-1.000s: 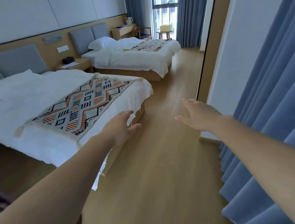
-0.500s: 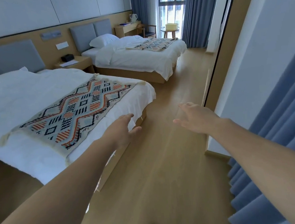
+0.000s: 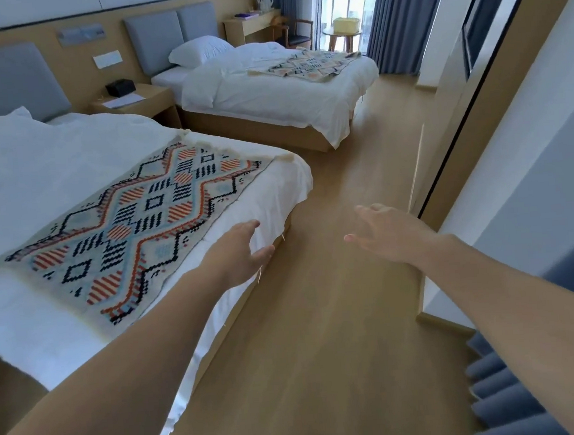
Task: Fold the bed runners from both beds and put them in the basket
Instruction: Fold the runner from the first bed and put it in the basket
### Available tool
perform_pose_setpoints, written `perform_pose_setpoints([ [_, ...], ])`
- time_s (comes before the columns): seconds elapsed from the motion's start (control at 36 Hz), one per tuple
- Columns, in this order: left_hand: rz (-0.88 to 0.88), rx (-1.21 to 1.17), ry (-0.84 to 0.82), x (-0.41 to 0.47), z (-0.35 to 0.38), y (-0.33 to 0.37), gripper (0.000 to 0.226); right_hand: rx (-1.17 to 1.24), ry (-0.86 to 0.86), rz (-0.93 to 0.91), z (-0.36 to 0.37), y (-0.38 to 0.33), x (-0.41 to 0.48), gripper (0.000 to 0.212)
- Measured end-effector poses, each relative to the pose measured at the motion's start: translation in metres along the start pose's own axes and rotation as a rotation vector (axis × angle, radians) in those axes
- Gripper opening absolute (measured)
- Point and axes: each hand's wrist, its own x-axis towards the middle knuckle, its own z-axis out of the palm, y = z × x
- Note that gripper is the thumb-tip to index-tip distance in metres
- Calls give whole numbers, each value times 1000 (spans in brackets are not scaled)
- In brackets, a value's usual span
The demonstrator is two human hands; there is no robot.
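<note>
Reaches forward with both bare arms past the foot of the near bed (image 3: 34, 161). Holds the left hand (image 3: 238, 252) in front of that bed's foot corner, fingers (image 3: 249, 225) straight and loosely spread, gripping nothing; cannot tell whether it touches the white cover. Holds the right hand (image 3: 388, 231) over the wooden floor (image 3: 321, 317) just off the foot of the near bed, fingers straight and apart, likewise empty. Finds the near bed runner (image 3: 135, 225) lying flat and unfolded across the foot end of the near bed, just beside the left hand. Finds the far bed runner (image 3: 311, 63) spread on the far bed (image 3: 269, 91), beyond the near bed's head-side corner, and a pale yellow basket (image 3: 347, 24) on a small round desk (image 3: 329, 33) farther off again, well apart from the near bed, by the window
</note>
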Motion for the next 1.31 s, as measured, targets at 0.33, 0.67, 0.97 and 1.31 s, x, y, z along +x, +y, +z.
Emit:
perform_pose_setpoints([
  [0.33, -126, 2, 9, 121, 21, -6, 65, -47, -64, -97, -5, 44, 152, 62],
  [0.67, -314, -30, 62, 255, 40, 28, 62, -58, -109, -296, -37, 115, 309, 58],
  [0.97, -405, -55, 80, 340, 43, 8, 59, -92, -152, -404, -43, 114, 425, 61],
  [1.31, -460, -137, 102, 451, 18, -93, 58, -142, -179, -433, -42, 41, 573, 61],
])
